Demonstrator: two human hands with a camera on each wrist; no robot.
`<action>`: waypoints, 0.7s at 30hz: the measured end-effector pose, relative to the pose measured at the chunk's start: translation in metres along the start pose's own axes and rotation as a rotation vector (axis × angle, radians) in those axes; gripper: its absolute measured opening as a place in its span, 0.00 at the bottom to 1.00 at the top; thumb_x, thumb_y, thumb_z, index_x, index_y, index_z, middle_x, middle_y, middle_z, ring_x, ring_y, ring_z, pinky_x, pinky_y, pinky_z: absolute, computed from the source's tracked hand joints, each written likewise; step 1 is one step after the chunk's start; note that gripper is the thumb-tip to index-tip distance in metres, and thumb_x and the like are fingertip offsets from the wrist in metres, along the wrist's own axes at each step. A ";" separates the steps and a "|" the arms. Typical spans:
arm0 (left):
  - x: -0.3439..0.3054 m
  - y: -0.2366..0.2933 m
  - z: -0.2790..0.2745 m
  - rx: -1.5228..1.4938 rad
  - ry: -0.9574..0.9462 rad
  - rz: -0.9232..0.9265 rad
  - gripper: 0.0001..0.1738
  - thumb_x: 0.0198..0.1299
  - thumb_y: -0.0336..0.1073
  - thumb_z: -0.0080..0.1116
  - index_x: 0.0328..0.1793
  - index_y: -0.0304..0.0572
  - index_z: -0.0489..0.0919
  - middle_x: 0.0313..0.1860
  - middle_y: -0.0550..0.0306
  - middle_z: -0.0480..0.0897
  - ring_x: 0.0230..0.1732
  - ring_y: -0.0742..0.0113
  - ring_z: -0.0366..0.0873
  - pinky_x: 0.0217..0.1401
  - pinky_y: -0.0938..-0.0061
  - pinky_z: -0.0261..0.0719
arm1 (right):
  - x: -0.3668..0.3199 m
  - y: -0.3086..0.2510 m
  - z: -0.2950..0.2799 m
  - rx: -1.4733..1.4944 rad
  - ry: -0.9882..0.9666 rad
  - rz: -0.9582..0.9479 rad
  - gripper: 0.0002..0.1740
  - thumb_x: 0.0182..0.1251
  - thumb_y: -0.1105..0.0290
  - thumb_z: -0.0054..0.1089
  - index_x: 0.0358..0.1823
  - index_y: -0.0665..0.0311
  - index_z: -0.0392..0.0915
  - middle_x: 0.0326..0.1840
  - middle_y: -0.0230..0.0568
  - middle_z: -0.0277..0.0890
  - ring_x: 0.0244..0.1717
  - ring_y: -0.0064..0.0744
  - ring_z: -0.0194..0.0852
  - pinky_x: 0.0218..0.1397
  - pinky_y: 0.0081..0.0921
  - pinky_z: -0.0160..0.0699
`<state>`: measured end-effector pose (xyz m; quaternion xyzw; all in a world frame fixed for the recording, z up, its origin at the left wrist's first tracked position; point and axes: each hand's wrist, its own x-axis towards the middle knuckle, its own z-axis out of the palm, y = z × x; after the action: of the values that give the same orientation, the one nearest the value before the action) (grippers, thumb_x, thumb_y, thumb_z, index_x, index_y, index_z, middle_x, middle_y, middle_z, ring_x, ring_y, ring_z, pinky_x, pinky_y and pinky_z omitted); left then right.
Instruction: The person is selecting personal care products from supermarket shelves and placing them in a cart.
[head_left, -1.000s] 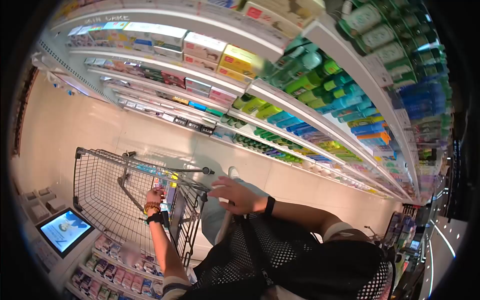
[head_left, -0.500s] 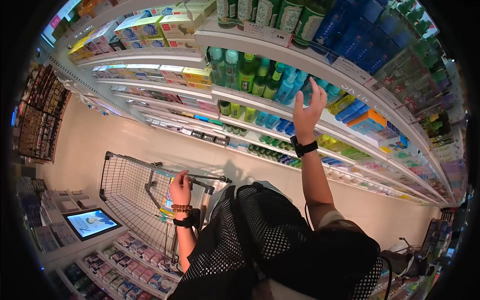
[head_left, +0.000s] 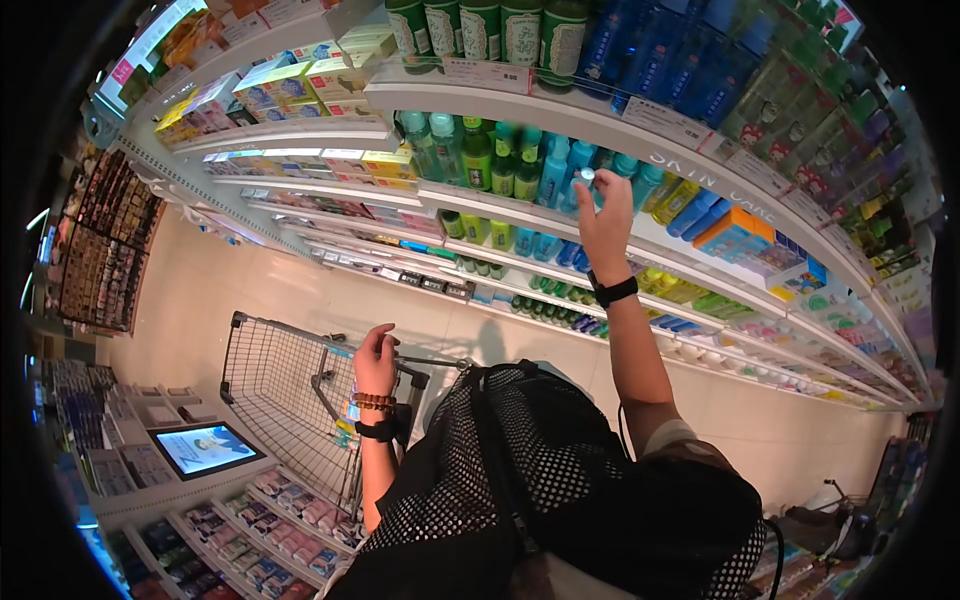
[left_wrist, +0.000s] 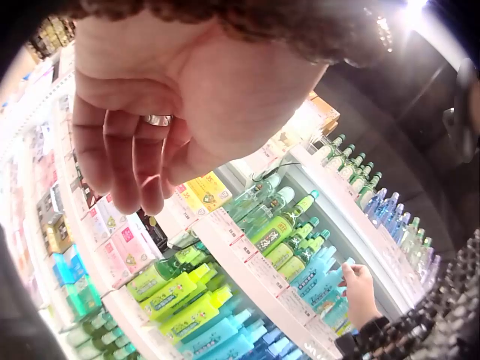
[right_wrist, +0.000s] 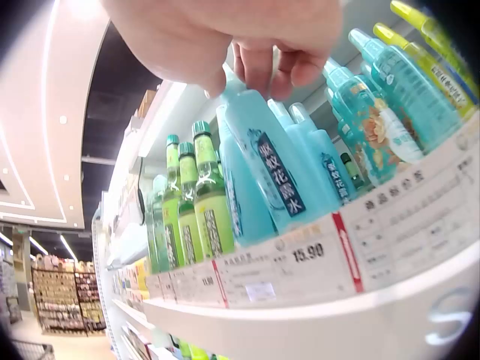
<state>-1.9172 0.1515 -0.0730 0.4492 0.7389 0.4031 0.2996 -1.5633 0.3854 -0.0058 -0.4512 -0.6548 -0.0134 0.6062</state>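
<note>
At the shelf, my right hand pinches the top of a light blue bottle between thumb and fingers. The bottle leans in the right wrist view, its dark label facing out above the 15.90 price tag. Similar light blue bottles stand beside it, and green bottles are to its left. My left hand, with a beaded bracelet above the wrist, hangs over the handle end of the shopping cart. Its fingers are loosely curled and hold nothing; a ring shows in the left wrist view.
A white shelf edge with larger green and blue bottles runs above the right hand. Lower shelves carry boxes and more bottles. Behind the cart are a lit screen and racks of packets. A black mesh bag covers the torso.
My right hand rose from near the cart handle to the shelf, reached among the bottles with fingers spread, then took hold of a light blue bottle's top. My left hand lifted out from over the cart basket.
</note>
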 end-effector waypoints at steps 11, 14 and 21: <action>0.005 0.126 0.030 -0.358 -0.545 0.195 0.22 0.73 0.31 0.57 0.71 0.32 0.74 0.57 0.52 0.85 0.56 0.69 0.81 0.61 0.72 0.79 | -0.025 -0.123 -0.033 0.795 -0.371 0.953 0.24 0.70 0.70 0.68 0.62 0.72 0.73 0.36 0.42 0.87 0.19 0.17 0.71 0.18 0.19 0.69; 0.003 0.133 0.039 -0.587 -0.756 0.124 0.25 0.74 0.30 0.56 0.73 0.29 0.70 0.58 0.51 0.84 0.56 0.67 0.82 0.61 0.70 0.81 | -0.035 -0.137 -0.010 0.961 -0.521 1.001 0.24 0.71 0.69 0.68 0.62 0.75 0.72 0.37 0.45 0.87 0.18 0.17 0.71 0.18 0.18 0.70; -0.019 0.096 -0.005 -0.706 -0.542 -0.099 0.18 0.69 0.27 0.62 0.63 0.31 0.75 0.55 0.56 0.82 0.45 0.76 0.84 0.48 0.78 0.83 | -0.062 -0.191 0.039 0.867 -0.790 0.978 0.26 0.73 0.69 0.65 0.66 0.75 0.69 0.39 0.51 0.88 0.19 0.19 0.74 0.19 0.18 0.74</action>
<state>-1.8729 0.1586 0.0141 0.3730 0.4714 0.4836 0.6362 -1.7184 0.2589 0.0347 -0.3827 -0.4951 0.6774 0.3868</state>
